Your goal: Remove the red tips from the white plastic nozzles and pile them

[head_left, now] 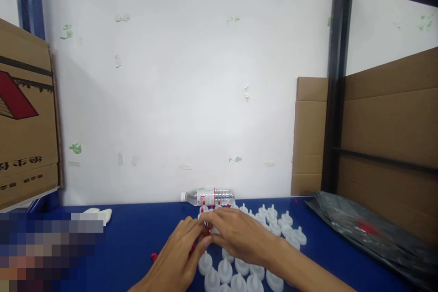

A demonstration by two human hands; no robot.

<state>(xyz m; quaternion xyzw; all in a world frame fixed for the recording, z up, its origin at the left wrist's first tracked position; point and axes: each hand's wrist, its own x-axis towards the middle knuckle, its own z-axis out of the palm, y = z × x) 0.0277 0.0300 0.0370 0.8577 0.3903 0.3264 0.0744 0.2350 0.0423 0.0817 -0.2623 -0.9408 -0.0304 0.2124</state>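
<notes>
My left hand (183,251) and my right hand (236,232) meet over the middle of the table, fingertips pressed together. A small red cap (207,234) shows between the fingertips, on the right hand's side. Whatever else the left fingers grip is hidden. Loose red caps (154,256) lie beside and beneath the left hand. Translucent white nozzle caps (225,270) stand upright, spouts up, in front of the hands, and more nozzle caps (273,212) stand behind and to the right. Just beyond the fingers, several carry red tips (204,205).
A clear plastic bottle (205,197) lies on its side against the wall. On the right, a dark plastic bag (362,232) rests along the blue table (130,232). White objects (102,214) sit at the left, near a blurred patch. Cardboard (27,123) flanks the workspace.
</notes>
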